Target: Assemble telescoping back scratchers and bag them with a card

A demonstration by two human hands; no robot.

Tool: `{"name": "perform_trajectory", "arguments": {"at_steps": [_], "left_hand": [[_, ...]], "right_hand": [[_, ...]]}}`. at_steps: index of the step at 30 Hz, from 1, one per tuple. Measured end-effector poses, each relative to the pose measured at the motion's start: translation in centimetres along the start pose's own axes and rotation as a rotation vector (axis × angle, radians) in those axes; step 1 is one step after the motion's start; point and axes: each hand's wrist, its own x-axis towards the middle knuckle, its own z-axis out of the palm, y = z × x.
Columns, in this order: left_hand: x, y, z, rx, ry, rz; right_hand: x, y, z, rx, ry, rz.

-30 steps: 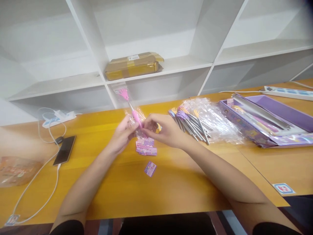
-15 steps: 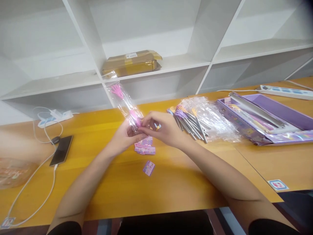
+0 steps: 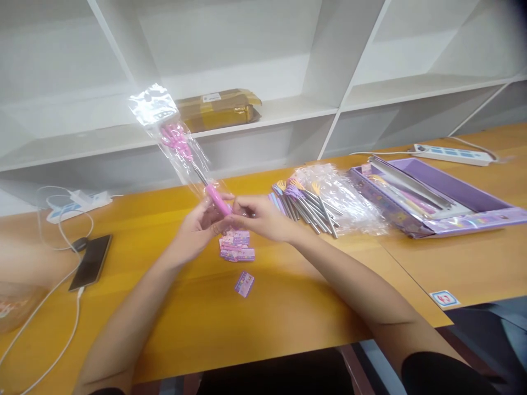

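Observation:
A pink back scratcher [image 3: 218,201] with a hand-shaped head and metal rod sits inside a clear plastic bag [image 3: 154,107]. It tilts up and to the left, head end away from me. My left hand [image 3: 197,227] is closed around the pink handle through the bag. My right hand [image 3: 259,216] pinches the handle's lower end, fingertips close to the left thumb. Just below the hands lies a small pile of pink and purple cards [image 3: 236,247], partly hidden by them. One loose card [image 3: 244,284] rests nearer to me.
Right of my hands lie several back scratchers [image 3: 310,206] beside a heap of clear bags [image 3: 349,203]. Farther right is an open purple box [image 3: 436,186]. A phone [image 3: 91,262] with a cable and a power strip [image 3: 78,207] are at left. A taped carton [image 3: 222,109] sits on the shelf.
The bagged back scratcher has swung a little up and left, and its bag now shows farther up. Both hands keep their hold. The whole view has shifted slightly.

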Motion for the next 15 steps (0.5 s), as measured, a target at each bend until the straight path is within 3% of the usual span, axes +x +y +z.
{"name": "perform_trajectory", "arguments": {"at_steps": [9, 15], "left_hand": [[-0.3, -0.4, -0.6, 0.081, -0.007, -0.04], [-0.6, -0.6, -1.0, 0.099, -0.039, -0.039]], "right_hand": [[0.1, 0.5, -0.6, 0.176, -0.226, 0.054], [0.1, 0.8, -0.7, 0.229, -0.25, 0.031]]}}
